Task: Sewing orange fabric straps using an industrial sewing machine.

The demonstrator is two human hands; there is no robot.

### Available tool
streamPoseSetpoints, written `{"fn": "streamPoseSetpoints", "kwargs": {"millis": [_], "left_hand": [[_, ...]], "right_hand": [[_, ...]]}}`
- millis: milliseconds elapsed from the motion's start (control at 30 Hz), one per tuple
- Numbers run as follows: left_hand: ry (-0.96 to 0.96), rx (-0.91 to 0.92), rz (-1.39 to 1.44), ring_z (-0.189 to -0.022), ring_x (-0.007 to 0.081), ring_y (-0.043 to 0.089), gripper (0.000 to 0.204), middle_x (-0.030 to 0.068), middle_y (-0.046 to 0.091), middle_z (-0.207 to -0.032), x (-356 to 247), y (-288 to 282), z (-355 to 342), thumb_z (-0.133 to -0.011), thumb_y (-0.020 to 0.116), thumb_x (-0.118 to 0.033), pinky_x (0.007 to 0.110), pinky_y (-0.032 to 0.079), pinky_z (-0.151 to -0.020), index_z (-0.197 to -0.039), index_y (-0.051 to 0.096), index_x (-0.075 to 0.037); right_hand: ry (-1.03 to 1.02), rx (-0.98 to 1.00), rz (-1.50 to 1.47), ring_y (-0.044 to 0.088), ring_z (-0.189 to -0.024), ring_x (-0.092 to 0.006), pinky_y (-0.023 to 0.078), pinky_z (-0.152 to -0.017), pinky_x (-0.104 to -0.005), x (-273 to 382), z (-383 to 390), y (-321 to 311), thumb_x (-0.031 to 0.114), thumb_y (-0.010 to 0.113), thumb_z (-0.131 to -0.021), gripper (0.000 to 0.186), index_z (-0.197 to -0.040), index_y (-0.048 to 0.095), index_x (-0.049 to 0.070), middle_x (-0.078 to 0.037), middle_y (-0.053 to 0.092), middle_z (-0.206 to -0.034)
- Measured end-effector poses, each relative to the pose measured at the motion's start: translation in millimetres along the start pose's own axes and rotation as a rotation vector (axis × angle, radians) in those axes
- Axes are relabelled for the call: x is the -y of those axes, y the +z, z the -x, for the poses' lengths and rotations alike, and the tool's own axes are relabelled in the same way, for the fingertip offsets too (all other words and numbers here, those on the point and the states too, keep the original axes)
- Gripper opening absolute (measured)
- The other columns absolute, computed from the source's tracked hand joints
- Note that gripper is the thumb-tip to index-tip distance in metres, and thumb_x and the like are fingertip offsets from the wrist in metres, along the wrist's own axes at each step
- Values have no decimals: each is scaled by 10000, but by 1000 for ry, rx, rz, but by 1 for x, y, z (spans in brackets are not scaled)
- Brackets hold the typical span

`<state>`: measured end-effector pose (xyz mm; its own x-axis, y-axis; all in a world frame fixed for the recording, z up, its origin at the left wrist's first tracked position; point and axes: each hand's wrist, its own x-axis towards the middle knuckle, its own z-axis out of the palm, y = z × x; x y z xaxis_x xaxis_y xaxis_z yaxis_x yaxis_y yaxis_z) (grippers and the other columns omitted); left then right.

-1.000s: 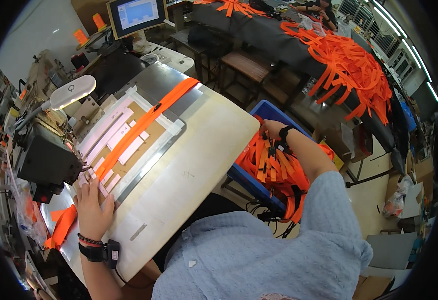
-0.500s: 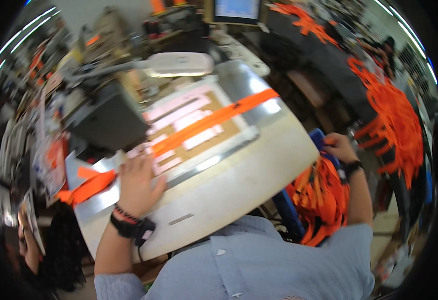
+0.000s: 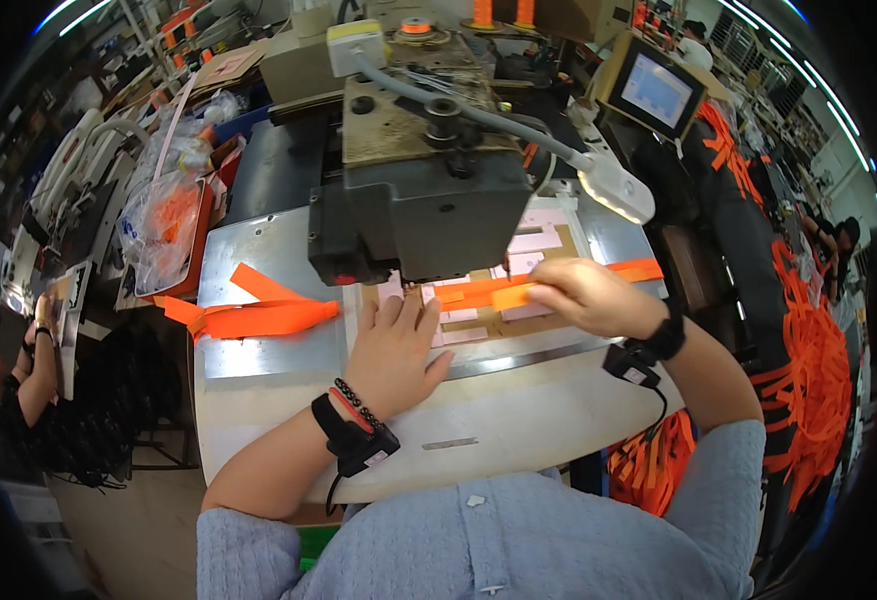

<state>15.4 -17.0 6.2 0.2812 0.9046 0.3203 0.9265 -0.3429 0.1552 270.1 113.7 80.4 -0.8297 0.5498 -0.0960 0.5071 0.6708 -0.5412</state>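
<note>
An orange webbing strap (image 3: pixel 636 271) runs across the pink-and-brown template (image 3: pixel 553 238) on the machine bed. Its folded orange tail (image 3: pixel 273 318) lies at the left on the metal plate. My left hand (image 3: pixel 393 355) rests flat at the template's front left, fingers spread, fingertips at the strap beneath the sewing machine head (image 3: pixel 428 215). Above the strap, my right hand (image 3: pixel 598 298) pinches a short orange webbing piece (image 3: pixel 511 298) between thumb and fingers. The machine head hides part of the strap and template.
A lamp (image 3: pixel 613 190) on a bent arm hangs right of the machine head. A monitor (image 3: pixel 658 92) stands behind. Orange straps (image 3: pixel 648 465) fill a container beside my right elbow; more straps (image 3: pixel 808 370) hang at the far right. Another person's arm (image 3: pixel 43 365) is at the far left.
My right hand has come from the strap container onto the template, now with a short webbing piece. My left hand stays on the template. The view has turned, bringing the machine head in.
</note>
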Motion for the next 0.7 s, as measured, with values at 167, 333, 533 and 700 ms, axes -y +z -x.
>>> {"fn": "streamPoseSetpoints", "kwargs": {"millis": [167, 333, 533, 700], "left_hand": [[-7, 18, 14, -1024, 314, 522, 597, 157, 553, -1154, -1, -2, 0, -813, 675, -348, 499, 384, -935, -1283, 530, -10], [-20, 11, 24, -1050, 314, 519, 625, 182, 554, -1207, 1, 1, 3, -801, 688, -345, 503, 373, -972, -1287, 520, 9], [-28, 23, 37, -1060, 311, 504, 621, 179, 554, -1182, 1, 0, 1, -797, 690, -335, 496, 358, -992, -1265, 525, 38], [-27, 23, 61, -1054, 313, 498, 618, 177, 549, -1162, 2, -1, 1, -796, 692, -333, 493, 356, -994, -1257, 522, 41]], "right_hand": [[128, 128, -344, 601, -758, -208, 500, -740, -344, -5, -55, 28, 253, 619, -949, 273, -1052, 633, 1, -117, 645, -842], [118, 72, -360, 584, -746, -167, 500, -716, -325, -2, -67, 34, 174, 635, -929, 219, -1067, 629, 4, -81, 639, -830], [-28, -45, -332, 623, -808, -181, 518, -733, -313, -1, -75, 46, 149, 664, -920, 202, -1066, 656, 9, -99, 686, -912], [26, -1, -255, 629, -802, -182, 522, -731, -311, 7, -79, 47, 134, 670, -918, 196, -1073, 664, 15, -104, 693, -928]]}}
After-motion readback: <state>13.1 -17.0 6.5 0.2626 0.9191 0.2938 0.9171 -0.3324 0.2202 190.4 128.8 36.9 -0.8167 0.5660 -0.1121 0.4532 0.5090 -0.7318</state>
